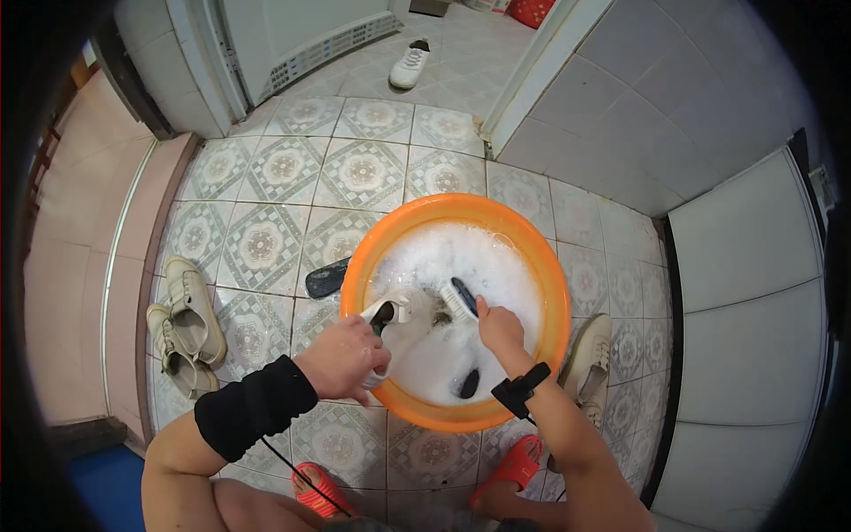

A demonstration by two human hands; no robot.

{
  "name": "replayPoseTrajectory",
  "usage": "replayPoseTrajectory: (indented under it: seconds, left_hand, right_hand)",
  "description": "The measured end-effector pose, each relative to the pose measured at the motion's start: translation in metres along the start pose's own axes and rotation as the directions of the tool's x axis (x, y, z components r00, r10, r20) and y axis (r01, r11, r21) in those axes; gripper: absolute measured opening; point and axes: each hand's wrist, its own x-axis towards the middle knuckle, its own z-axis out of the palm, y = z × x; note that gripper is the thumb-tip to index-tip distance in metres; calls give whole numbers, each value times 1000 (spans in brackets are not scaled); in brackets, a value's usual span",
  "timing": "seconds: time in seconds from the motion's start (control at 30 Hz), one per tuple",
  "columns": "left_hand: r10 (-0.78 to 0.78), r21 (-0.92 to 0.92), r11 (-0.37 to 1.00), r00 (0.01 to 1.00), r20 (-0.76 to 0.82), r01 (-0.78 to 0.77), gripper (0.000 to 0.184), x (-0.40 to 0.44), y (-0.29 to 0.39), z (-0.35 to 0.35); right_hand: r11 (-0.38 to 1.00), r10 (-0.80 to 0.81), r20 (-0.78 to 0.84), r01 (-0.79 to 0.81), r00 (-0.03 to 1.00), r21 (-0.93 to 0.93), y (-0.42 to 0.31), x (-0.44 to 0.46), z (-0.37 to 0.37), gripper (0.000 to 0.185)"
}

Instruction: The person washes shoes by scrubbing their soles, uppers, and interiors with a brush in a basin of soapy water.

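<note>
An orange basin (454, 206) filled with white suds stands on the tiled floor in front of me. My left hand (346, 359) is closed around the heel end of a white shoe (409, 309), whose toe dips into the foam. In my right hand (502, 335) is a scrub brush (463, 297) with a dark back and pale bristles, turned toward the shoe; whether the bristles touch it I cannot tell. A small dark piece (470, 384) pokes out of the suds near the front rim.
A dark insole-like piece (327, 278) lies against the basin's left side. Pale shoes (188, 319) sit by the step at left, others (589, 362) at right. One white shoe (409, 65) lies past the doorway. Red slippers (321, 488) are on my feet.
</note>
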Motion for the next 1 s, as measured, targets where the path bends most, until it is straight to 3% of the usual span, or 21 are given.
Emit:
replayPoseTrajectory:
  seconds: [0.07, 0.1, 0.17, 0.2, 0.27, 0.3, 0.33, 0.37, 0.4, 0.43, 0.47, 0.63, 0.7, 0.73, 0.8, 0.87, 0.93, 1.0]
  left_hand:
    - [-212, -6, 976, 948, 239, 220, 37, 8, 11, -7]
    - [-212, -3, 976, 948, 236, 219, 37, 14, 17, -3]
    - [-498, 195, 859, 861, 104, 473, 43, 28, 26, 11]
    - [-496, 196, 860, 862, 103, 472, 43, 38, 23, 19]
    - [-570, 158, 821, 781, 255, 548, 45, 59, 11, 38]
    - [-570, 159, 821, 781, 255, 548, 45, 64, 6, 50]
    - [-696, -522, 532, 696, 178, 666, 43, 69, 1, 62]
    - [-797, -936, -8, 563, 218, 353, 43, 72, -3, 71]
    - [-796, -933, -10, 561, 225, 360, 43, 72, -9, 76]
    - [-781, -930, -319, 506, 367, 181, 44, 71, -18, 79]
    - [-723, -814, -580, 478, 498, -29, 46, 70, -23, 79]
    - [-788, -891, -453, 452, 418, 33, 40, 85, -34, 108]
    - [-694, -821, -569, 560, 452, -43, 38, 92, -36, 89]
    - [-694, -821, -569, 559, 453, -41, 38, 96, -40, 90]
    - [-688, -782, -596, 618, 381, -182, 38, 105, -43, 88]
    - [-693, -760, -617, 598, 402, -204, 40, 111, -40, 92]
    - [-618, -673, -685, 712, 333, -279, 42, 107, -37, 105]
    - [-618, -649, -704, 698, 362, -287, 44, 117, -28, 110]
  right_hand:
    - [976, 79, 35, -85, 996, 201, 4, 11, 4, 68]
    - [966, 72, 33, -78, 997, 247, 4, 13, 10, 71]
    - [941, 76, 88, -101, 993, 322, 5, 26, 36, 70]
    - [912, 74, 147, -126, 986, 391, 0, 25, 44, 70]
    - [938, -44, 123, -2, 991, 347, -16, 9, 62, 68]
    - [937, -44, 124, -2, 991, 348, -24, -4, 62, 68]
    - [930, -230, 118, 183, 966, 318, -33, -19, 58, 67]
    - [887, -407, 119, 361, 905, 288, -38, -32, 52, 67]
    - [887, -405, 123, 356, 906, 293, -39, -41, 46, 67]
    - [896, -301, 114, 240, 947, 374, -40, -50, 38, 65]
    - [883, -196, 109, 127, 975, 451, -40, -53, 35, 64]
    - [900, -196, 0, 180, 981, 397, -34, -46, 27, 59]
    - [911, -181, -44, 184, 983, 369, -36, -52, 15, 58]
    - [906, -199, -58, 207, 978, 368, -38, -57, 10, 57]
    - [899, -217, -73, 228, 973, 373, -41, -56, 8, 56]
    - [930, -226, -178, 266, 958, 253, -39, -45, 11, 55]
    - [950, -176, -159, 210, 971, 229, -25, -7, 7, 55]
    - [981, -72, -131, 94, 989, 171, -11, 12, -4, 54]
